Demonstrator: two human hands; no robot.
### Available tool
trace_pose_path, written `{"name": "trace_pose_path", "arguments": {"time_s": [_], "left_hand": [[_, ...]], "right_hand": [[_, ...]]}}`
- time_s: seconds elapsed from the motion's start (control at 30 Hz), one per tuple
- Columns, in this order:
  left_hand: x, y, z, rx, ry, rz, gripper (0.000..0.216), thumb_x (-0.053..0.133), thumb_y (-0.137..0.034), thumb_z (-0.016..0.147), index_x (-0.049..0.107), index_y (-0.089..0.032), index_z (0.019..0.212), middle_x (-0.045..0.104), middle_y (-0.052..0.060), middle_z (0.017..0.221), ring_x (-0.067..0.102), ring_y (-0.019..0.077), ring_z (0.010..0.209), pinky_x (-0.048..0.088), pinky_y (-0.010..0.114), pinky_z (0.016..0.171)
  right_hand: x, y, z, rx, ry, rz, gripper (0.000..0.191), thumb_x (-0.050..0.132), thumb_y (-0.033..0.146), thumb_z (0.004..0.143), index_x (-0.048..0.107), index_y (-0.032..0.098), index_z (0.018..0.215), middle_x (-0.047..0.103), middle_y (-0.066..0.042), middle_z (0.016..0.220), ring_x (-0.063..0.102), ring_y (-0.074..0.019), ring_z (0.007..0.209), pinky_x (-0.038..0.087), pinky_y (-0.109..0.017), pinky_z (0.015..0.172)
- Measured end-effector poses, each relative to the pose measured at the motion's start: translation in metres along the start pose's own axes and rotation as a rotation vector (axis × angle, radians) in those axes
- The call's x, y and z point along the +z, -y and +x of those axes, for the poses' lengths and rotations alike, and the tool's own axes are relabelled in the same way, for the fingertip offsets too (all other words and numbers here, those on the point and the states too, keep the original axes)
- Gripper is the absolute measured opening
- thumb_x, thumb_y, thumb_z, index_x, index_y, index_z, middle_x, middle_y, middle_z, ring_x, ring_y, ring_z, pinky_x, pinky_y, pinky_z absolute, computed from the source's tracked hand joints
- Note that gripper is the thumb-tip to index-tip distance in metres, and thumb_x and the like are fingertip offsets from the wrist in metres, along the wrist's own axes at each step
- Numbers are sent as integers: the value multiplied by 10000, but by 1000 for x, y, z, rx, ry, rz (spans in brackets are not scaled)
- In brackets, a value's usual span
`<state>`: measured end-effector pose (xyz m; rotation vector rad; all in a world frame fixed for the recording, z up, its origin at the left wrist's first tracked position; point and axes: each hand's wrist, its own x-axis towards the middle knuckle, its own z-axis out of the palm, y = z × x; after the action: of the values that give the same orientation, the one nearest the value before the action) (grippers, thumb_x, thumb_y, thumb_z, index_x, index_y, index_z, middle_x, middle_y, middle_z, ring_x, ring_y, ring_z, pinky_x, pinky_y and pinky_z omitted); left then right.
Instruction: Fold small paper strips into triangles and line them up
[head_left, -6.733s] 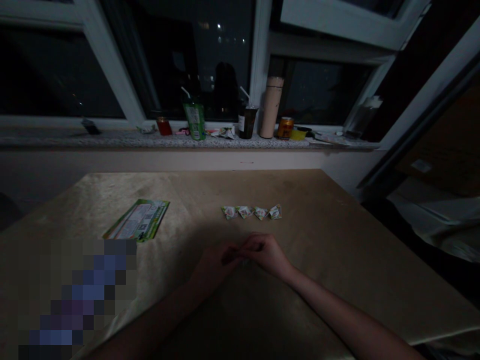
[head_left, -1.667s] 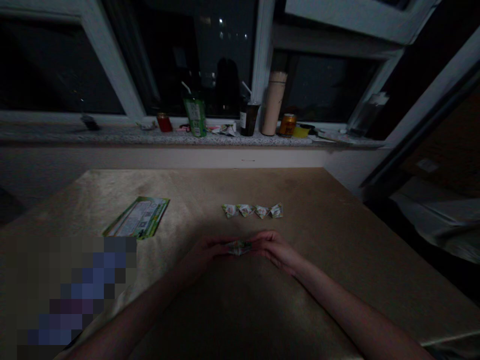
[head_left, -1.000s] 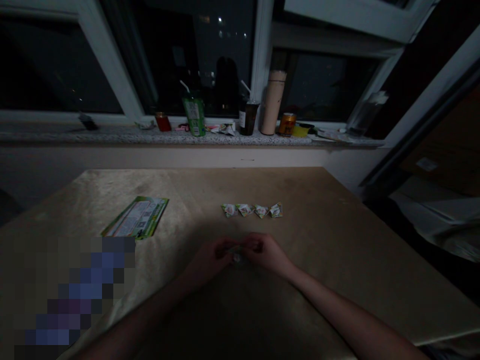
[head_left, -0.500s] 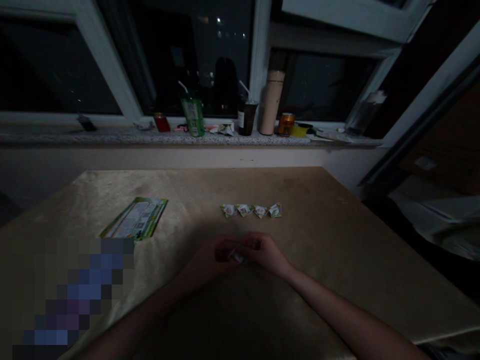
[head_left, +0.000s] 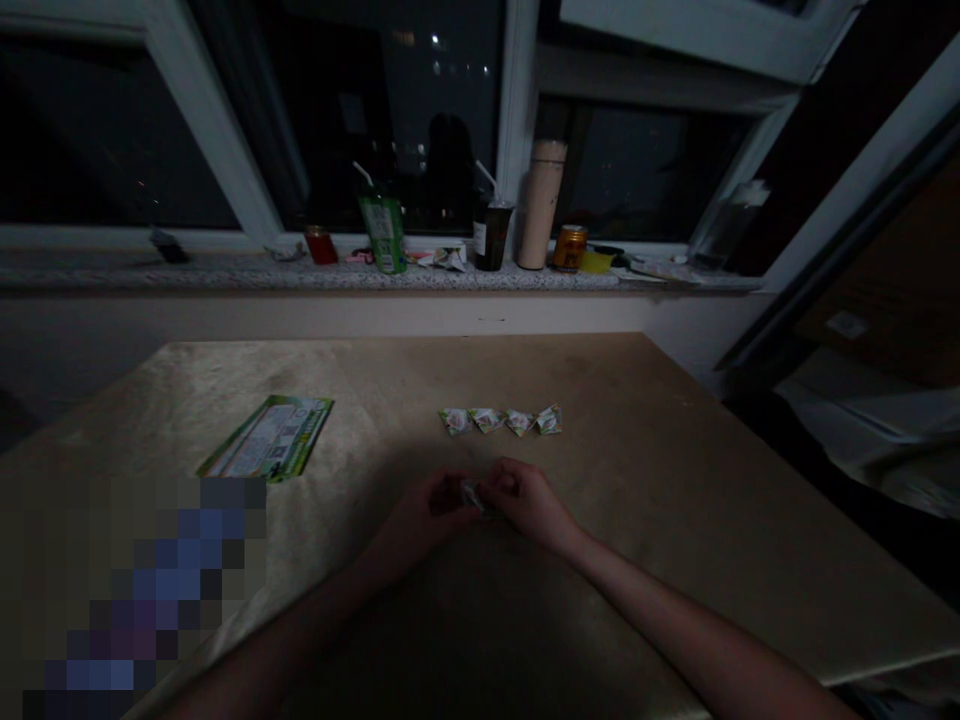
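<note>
Between my two hands is a small whitish packet (head_left: 471,494), partly covered by fingers and dim, so its print cannot be read. My left hand (head_left: 433,510) grips its left side with thumb and fingers curled round. From the right, my right hand (head_left: 520,494) pinches the same packet with thumb and forefinger. Just beyond the hands, several small folded triangular packets (head_left: 501,420), white and green, lie in a row on the tan tabletop (head_left: 630,450). A flat green-and-white printed pouch (head_left: 271,438) lies farther left on the table.
Behind the table runs a granite windowsill (head_left: 442,280). On it stand a green cup (head_left: 385,234) with a straw, a dark cup (head_left: 491,238), a tall pink flask (head_left: 541,205), an orange can (head_left: 570,248) and a red jar (head_left: 320,245). A blurred patch covers the table's left front.
My right hand has risen slightly and its fingers have shifted on the small packet, which is tilted differently now. The row of packets and the pouch have stayed in place.
</note>
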<state>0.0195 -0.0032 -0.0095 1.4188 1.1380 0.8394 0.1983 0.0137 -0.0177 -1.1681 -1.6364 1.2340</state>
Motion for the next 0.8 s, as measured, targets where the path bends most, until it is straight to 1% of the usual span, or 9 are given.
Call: {"name": "trace_pose_path", "arguments": {"time_s": [0.1, 0.17, 0.23, 0.37, 0.47, 0.57, 0.63, 0.7, 0.8], "left_hand": [[-2, -3, 2, 5, -13, -2, 321, 697, -350, 706, 629, -174, 967, 700, 59, 932, 641, 263, 909, 477, 368, 825], [-4, -5, 2, 0, -15, 4, 293, 682, -354, 714, 638, -174, 942, 703, 51, 923, 638, 260, 905, 470, 360, 825], [-5, -6, 3, 1, 7, 0, 278, 671, -350, 722, 651, -178, 939, 709, 45, 929, 635, 260, 912, 461, 357, 836], [-6, -7, 3, -13, 61, -13, 257, 649, -363, 745, 672, -187, 932, 711, 41, 961, 625, 267, 945, 439, 362, 863], [-7, -7, 3, -52, 63, -45, 287, 658, -371, 745, 658, -186, 964, 705, 40, 965, 619, 263, 953, 434, 359, 859], [-8, -5, 3, -97, 39, -139, 336, 691, -366, 736, 618, -181, 1008, 693, 35, 943, 618, 239, 923, 440, 328, 819], [-9, -2, 3, -117, 32, -219, 291, 695, -367, 749, 608, -178, 954, 676, 14, 889, 615, 209, 859, 440, 294, 769], [-10, 0, 3, -125, 40, -276, 245, 692, -372, 764, 600, -176, 878, 649, -8, 821, 602, 180, 791, 433, 265, 716], [-8, 2, 3, -137, 64, -319, 248, 697, -386, 759, 600, -176, 849, 630, -7, 804, 594, 179, 788, 436, 266, 708]], "right_hand": [[-1, 3, -1, -31, 59, 120, 147, 635, 290, 740, 556, 170, 773, 552, 35, 625, 495, -89, 555, 360, -185, 488], [-1, 4, -1, -38, 117, 225, 241, 686, 284, 695, 578, 177, 881, 622, 10, 756, 570, -108, 658, 428, -200, 562], [-1, 4, -1, -23, 152, 289, 367, 749, 282, 623, 579, 181, 932, 647, -1, 823, 602, -120, 709, 460, -213, 599], [0, 3, 0, 37, 112, 289, 433, 818, 314, 529, 579, 170, 860, 639, 25, 710, 596, -110, 619, 455, -211, 545], [3, 6, -1, 45, 81, 266, 425, 813, 362, 545, 571, 169, 835, 622, 37, 640, 584, -106, 565, 439, -205, 502], [5, 8, -4, 24, 47, 246, 409, 796, 381, 584, 549, 173, 835, 614, 32, 648, 581, -107, 562, 436, -201, 495], [5, 9, -5, -33, -16, 192, 379, 791, 366, 602, 544, 181, 822, 622, 5, 736, 598, -123, 639, 451, -202, 514], [3, 10, -6, -140, -82, 113, 324, 786, 334, 620, 572, 189, 815, 618, -37, 883, 609, -154, 786, 480, -210, 556], [0, 11, -7, -307, -77, 42, 198, 751, 288, 680, 655, 204, 830, 582, -73, 1018, 590, -185, 938, 518, -239, 629]]}}
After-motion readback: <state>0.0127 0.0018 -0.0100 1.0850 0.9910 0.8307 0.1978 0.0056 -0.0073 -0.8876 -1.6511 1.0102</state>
